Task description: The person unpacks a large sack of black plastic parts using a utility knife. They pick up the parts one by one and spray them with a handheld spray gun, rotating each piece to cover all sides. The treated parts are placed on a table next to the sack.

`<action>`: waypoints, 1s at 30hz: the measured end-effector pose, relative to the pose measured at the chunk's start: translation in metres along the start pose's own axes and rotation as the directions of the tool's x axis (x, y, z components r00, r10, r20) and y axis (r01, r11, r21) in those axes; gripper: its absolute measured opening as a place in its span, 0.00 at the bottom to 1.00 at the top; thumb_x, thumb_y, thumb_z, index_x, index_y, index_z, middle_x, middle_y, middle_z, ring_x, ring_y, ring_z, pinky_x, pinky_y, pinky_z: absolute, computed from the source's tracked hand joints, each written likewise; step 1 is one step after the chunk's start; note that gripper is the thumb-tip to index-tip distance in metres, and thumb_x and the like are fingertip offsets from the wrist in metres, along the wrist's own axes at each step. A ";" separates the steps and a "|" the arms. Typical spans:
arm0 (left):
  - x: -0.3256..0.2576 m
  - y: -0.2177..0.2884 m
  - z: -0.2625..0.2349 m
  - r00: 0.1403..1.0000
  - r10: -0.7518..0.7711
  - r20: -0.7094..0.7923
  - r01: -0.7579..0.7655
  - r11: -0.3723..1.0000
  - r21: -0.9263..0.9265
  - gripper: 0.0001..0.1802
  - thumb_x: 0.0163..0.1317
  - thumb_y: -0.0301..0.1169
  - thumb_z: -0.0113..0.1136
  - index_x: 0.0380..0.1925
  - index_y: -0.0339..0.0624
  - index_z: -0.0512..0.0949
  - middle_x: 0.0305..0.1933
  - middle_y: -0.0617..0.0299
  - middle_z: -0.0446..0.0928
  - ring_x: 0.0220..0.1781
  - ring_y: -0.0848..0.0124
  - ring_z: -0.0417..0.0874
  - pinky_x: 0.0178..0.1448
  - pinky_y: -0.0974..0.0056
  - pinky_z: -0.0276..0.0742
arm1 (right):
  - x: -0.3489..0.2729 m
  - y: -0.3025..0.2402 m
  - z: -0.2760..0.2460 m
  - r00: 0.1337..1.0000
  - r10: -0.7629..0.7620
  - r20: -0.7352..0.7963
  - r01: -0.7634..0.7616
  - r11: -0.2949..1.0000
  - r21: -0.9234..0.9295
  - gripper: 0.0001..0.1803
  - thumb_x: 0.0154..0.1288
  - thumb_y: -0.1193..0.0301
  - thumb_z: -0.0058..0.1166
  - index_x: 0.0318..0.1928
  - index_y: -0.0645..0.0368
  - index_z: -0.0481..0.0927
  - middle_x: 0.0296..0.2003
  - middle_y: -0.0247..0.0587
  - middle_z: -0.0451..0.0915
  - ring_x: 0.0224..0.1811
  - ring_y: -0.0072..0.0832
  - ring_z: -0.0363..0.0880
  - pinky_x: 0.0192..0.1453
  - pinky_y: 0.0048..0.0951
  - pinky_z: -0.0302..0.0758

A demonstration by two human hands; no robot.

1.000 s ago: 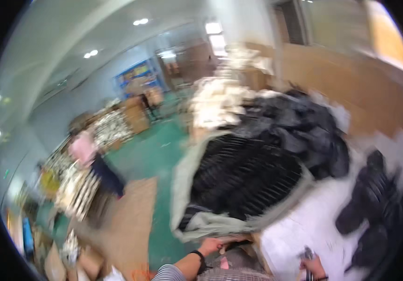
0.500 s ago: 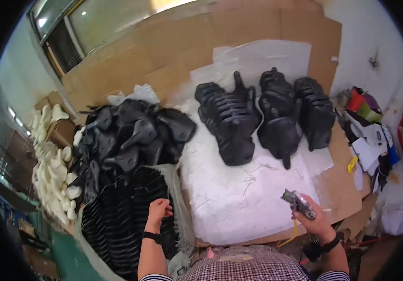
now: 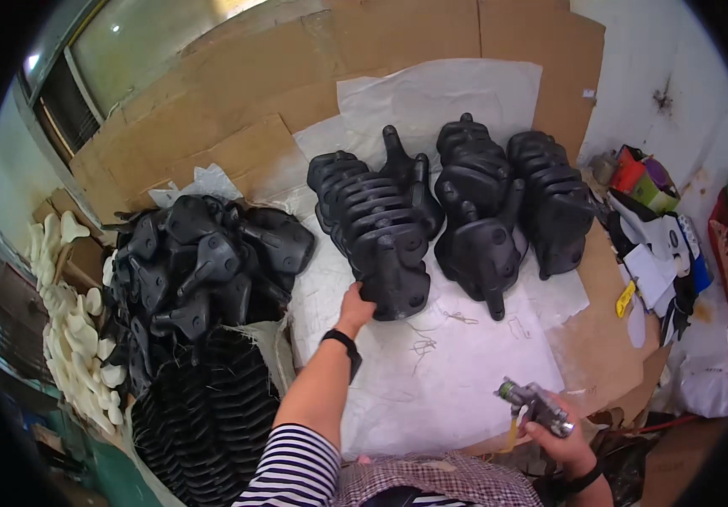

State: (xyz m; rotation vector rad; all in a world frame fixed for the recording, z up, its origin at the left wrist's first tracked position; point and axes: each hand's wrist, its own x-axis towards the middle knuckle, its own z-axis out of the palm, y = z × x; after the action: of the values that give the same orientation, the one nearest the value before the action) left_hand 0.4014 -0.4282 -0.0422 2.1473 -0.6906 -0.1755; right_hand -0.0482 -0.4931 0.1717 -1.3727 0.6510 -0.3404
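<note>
Left hand (image 3: 354, 306) clamped on near end of black stack (image 3: 378, 232), long axis running away; right hand (image 3: 560, 439) gripping spray gun (image 3: 535, 404), nozzle toward stack.

Work surface: a bench covered with brown cardboard sheets (image 3: 237, 152), overlaid by white paper (image 3: 431, 372). Three rows of stacked black moulded parts (image 3: 381, 228) lie on the paper; the nearest stack touches the left hand's fingers (image 3: 362, 294). Bare paper lies between both hands.
</note>
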 end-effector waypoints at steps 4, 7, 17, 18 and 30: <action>-0.012 0.003 -0.018 0.980 -0.054 0.192 0.127 0.912 -0.391 0.16 0.48 0.21 0.63 0.39 0.38 0.76 0.33 0.66 0.76 0.36 0.75 0.75 0.42 0.70 0.72 | 0.033 -0.004 0.010 0.999 -0.016 0.044 0.019 0.998 -0.065 0.29 0.58 0.76 0.60 0.60 0.66 0.66 0.35 0.37 0.77 0.37 0.22 0.77 0.43 0.25 0.75; -0.030 0.067 -0.083 0.980 0.076 0.184 0.073 0.722 -0.688 0.15 0.48 0.18 0.62 0.37 0.41 0.76 0.31 0.70 0.75 0.33 0.77 0.75 0.41 0.69 0.72 | 0.032 -0.002 0.010 1.000 -0.001 -0.005 0.000 0.992 -0.129 0.30 0.58 0.76 0.59 0.61 0.66 0.65 0.35 0.38 0.76 0.39 0.24 0.77 0.43 0.29 0.76; 0.043 0.078 -0.114 0.963 0.144 0.227 0.133 0.476 -0.869 0.22 0.42 0.14 0.54 0.43 0.33 0.75 0.47 0.58 0.76 0.53 0.68 0.75 0.59 0.67 0.66 | 0.018 -0.005 0.029 0.997 -0.053 -0.054 0.052 0.998 -0.029 0.28 0.58 0.78 0.58 0.60 0.68 0.66 0.35 0.39 0.78 0.36 0.23 0.78 0.43 0.26 0.77; 0.055 0.059 -0.090 0.984 0.131 0.125 0.017 0.620 -0.784 0.24 0.43 0.15 0.57 0.45 0.34 0.75 0.48 0.60 0.75 0.55 0.69 0.73 0.60 0.68 0.64 | 0.022 0.001 0.030 1.000 -0.004 -0.024 0.003 0.999 -0.032 0.28 0.58 0.77 0.58 0.60 0.68 0.66 0.35 0.38 0.79 0.36 0.22 0.78 0.43 0.26 0.76; -0.012 0.088 -0.215 0.991 0.126 0.037 -0.023 0.443 -0.896 0.18 0.47 0.19 0.59 0.40 0.38 0.70 0.43 0.56 0.77 0.46 0.65 0.80 0.55 0.60 0.75 | 0.019 -0.032 0.028 0.955 -0.257 -0.148 0.261 0.965 0.004 0.31 0.55 0.78 0.58 0.61 0.67 0.64 0.32 0.43 0.78 0.34 0.28 0.78 0.42 0.29 0.77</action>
State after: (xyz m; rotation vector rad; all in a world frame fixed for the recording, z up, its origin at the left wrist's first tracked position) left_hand 0.4314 -0.3162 0.1595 1.0482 -0.5486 -0.4889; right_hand -0.0113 -0.4879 0.2006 -1.4226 0.5854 -0.6626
